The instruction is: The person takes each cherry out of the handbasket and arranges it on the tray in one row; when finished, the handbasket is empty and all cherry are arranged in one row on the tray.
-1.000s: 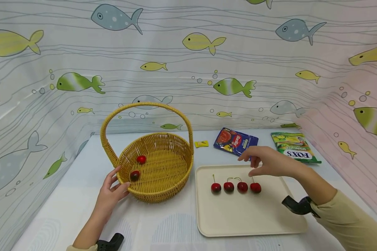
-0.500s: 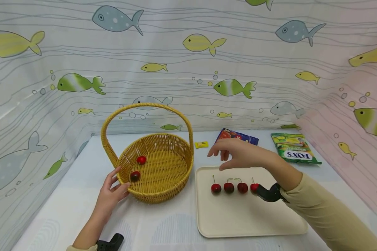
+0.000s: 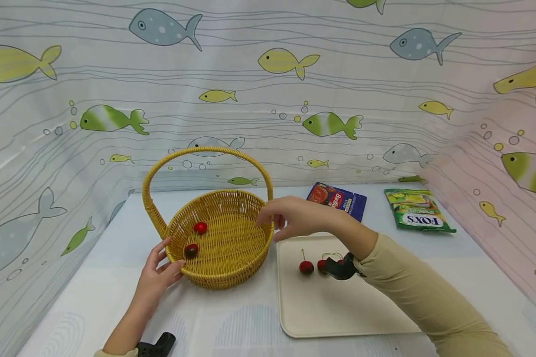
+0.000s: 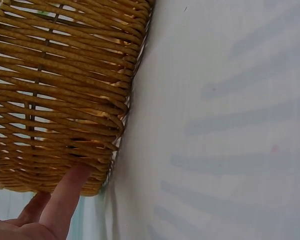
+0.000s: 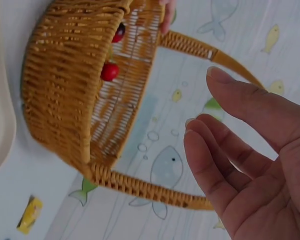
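Note:
My left hand [image 3: 158, 272] holds the left rim of a wicker basket [image 3: 225, 275] with a tall arched handle. In the left wrist view its thumb [image 4: 65, 200] presses the outer weave. Two dark red cherries, one behind [image 3: 200, 228] and one in front [image 3: 191, 250], lie inside at the left. My right hand [image 3: 290, 218] hovers by the basket's right rim, fingers loosely bent, with nothing between thumb and fingertips in the right wrist view. On the beige tray [image 3: 330, 310] sit stemmed cherries [image 3: 306, 267], partly hidden by the right wrist's black camera strap.
Behind the tray lie a blue Barilla pouch [image 3: 339, 198] and a green Fox's candy bag [image 3: 417, 210]. A small yellow packet [image 5: 29, 214] shows in the right wrist view, hidden behind the hand in the head view. Fish-printed cloth surrounds the white table.
My right hand has moved left from above the tray's rightmost cherry to the basket's right rim, carrying nothing visible. The left hand and basket have stayed put.

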### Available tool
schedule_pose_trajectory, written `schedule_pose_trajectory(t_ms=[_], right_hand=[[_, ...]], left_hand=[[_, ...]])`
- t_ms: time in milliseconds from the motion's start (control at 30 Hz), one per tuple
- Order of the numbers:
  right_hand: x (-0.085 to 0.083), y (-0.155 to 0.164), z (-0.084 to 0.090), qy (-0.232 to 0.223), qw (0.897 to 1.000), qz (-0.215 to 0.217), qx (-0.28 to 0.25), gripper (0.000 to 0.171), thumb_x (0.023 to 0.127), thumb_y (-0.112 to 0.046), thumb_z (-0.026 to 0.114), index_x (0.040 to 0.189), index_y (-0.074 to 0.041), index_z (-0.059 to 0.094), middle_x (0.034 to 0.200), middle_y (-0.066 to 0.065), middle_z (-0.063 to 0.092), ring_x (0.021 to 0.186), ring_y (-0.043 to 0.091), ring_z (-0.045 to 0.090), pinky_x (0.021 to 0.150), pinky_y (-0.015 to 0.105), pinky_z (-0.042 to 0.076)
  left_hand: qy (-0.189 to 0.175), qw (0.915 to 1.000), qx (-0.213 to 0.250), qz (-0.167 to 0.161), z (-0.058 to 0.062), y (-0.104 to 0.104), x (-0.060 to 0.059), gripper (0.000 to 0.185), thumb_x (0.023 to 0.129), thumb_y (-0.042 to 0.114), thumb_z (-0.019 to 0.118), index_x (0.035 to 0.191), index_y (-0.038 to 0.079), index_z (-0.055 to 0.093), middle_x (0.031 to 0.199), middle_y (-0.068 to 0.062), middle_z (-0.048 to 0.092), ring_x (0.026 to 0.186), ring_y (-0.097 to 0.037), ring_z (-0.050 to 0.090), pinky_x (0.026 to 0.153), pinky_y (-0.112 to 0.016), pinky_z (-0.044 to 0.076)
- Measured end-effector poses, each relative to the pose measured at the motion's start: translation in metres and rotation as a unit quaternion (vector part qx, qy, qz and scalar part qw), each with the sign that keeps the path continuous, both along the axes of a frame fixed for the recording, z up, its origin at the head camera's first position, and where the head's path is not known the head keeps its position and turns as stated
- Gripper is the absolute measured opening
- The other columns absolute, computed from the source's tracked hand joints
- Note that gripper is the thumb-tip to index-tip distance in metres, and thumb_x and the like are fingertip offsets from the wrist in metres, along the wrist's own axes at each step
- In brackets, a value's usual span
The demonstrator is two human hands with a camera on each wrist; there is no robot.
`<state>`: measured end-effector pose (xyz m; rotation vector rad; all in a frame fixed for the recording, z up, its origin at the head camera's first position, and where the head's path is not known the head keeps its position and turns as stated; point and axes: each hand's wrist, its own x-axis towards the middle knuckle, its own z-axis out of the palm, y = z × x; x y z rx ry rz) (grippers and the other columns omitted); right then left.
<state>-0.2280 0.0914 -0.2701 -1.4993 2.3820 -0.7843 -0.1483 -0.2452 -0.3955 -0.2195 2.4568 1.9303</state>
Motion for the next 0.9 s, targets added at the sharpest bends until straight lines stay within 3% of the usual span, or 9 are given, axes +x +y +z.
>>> schedule_pose_trajectory(t_ms=[367,567,900], right_hand=[[-0.016,-0.049,-0.014,-0.015,0.999,0.031,0.031,0.034,0.080,-0.006,0.073,0.112,-0.010,0.062,0.098,0.000,0.057,0.078,0.010,0.055,0.070,0.019,0.048],[-0.028,-0.071,-0.022,-0.028,0.998,0.027,0.053,0.034,0.081,-0.009,0.073,0.113,-0.011,0.062,0.097,0.001,0.058,0.079,0.010,0.057,0.070,0.018,0.048],[-0.052,-0.106,-0.031,-0.083,0.996,0.014,0.044,0.034,0.081,-0.008,0.072,0.114,-0.011,0.062,0.101,0.004,0.060,0.087,0.014,0.059,0.074,0.018,0.049]], left_hand=[[-0.003,1.0000,0.003,0.001,-0.001,-0.001,-0.001,0.072,0.095,0.017,0.055,0.150,0.022,0.010,0.146,-0.023,0.016,0.124,-0.039,0.037,0.085,-0.035,0.050],[-0.001,1.0000,0.005,0.000,-0.001,-0.002,-0.001,0.072,0.095,0.018,0.055,0.150,0.022,0.010,0.146,-0.024,0.015,0.125,-0.039,0.036,0.085,-0.037,0.049],[0.016,0.9999,-0.001,0.006,-0.007,-0.002,-0.001,0.070,0.093,0.017,0.057,0.149,0.021,0.016,0.143,-0.024,0.018,0.121,-0.039,0.040,0.079,-0.031,0.053]])
